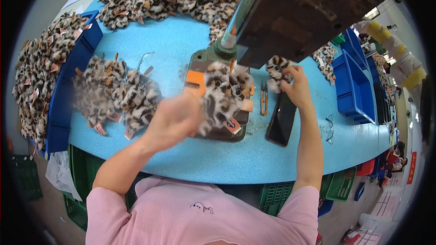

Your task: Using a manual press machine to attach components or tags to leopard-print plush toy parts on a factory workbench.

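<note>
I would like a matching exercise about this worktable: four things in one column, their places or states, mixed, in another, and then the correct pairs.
Things:
1. Small spotted furry piece
2. Orange-handled metal snips
3. Flat black smartphone
4. Thin-framed eyeglasses

Places or states:
A. Dark screen facing up
B. Held by the right hand
C. Rightmost of the four, on the blue tabletop
D. Between the machine base and the phone

Pairs: 1-B, 2-D, 3-A, 4-C
</note>
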Motion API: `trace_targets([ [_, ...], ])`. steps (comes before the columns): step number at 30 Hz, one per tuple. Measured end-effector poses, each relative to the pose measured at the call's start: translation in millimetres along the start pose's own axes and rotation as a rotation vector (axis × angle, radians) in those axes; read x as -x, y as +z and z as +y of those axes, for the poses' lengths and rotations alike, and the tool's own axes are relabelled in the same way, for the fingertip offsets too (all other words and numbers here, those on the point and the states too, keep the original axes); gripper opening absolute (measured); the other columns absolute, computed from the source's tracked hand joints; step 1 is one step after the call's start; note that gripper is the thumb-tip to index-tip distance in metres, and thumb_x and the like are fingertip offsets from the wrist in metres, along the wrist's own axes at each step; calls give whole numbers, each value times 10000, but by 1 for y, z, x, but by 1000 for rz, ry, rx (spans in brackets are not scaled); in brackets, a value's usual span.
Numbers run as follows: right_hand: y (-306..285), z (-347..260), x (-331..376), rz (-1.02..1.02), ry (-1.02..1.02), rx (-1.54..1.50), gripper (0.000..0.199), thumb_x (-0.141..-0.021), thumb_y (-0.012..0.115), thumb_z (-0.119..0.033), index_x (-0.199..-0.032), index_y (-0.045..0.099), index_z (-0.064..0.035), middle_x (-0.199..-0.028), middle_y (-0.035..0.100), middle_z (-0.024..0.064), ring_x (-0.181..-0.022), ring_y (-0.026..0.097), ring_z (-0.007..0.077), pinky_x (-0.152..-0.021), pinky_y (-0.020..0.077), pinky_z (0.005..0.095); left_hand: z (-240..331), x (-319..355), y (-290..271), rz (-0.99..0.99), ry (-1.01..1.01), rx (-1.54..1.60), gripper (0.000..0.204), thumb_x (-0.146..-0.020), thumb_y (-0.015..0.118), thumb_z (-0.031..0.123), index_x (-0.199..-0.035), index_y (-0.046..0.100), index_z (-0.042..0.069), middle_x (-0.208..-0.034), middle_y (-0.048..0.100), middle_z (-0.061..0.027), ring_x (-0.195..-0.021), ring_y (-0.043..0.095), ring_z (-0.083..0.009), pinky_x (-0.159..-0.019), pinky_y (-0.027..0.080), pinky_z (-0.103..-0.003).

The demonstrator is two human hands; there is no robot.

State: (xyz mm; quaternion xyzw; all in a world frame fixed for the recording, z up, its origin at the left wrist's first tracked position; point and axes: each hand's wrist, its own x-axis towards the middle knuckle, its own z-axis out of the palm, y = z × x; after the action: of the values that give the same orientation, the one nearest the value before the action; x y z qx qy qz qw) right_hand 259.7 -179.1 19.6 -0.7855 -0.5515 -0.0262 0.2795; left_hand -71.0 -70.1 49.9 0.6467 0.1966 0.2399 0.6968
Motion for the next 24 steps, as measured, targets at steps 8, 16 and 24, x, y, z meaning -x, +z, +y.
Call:
trace_targets([
  [8, 14, -129, 35, -163, 236, -910, 300, -811, 571, -211, -1023, 459, -33, -898, 557, 63, -779, 531, 109, -642, 435, 245, -19, -22, 8, 52, 93, -208, 458, -793, 567, 97, -1172, 313, 51, -971, 496, -90, -856, 493, -121, -696, 422, -249],
  [16, 23, -162, 47, -261, 225, -1142, 176, -844, 498, -145, -952, 529, -10, -703, 584, 63, -633, 551, 103, -569, 455, 232, -15, -8, -6, 232, 264, -437, 215, -699, 603, 74, -899, 539, 27, -807, 582, -83, -769, 559, -130, -676, 431, -230],
  [24, 44, 28, -17, -94, 534, 241, 254, -720, 622, -253, -762, 594, -4, -804, 608, 142, -809, 564, 300, -701, 442, 368, 7, 1, -58, 463, 456, -1429, 359, -636, 674, 60, -964, 535, 17, -1013, 489, -132, -954, 460, -297, -780, 390, -373],
])
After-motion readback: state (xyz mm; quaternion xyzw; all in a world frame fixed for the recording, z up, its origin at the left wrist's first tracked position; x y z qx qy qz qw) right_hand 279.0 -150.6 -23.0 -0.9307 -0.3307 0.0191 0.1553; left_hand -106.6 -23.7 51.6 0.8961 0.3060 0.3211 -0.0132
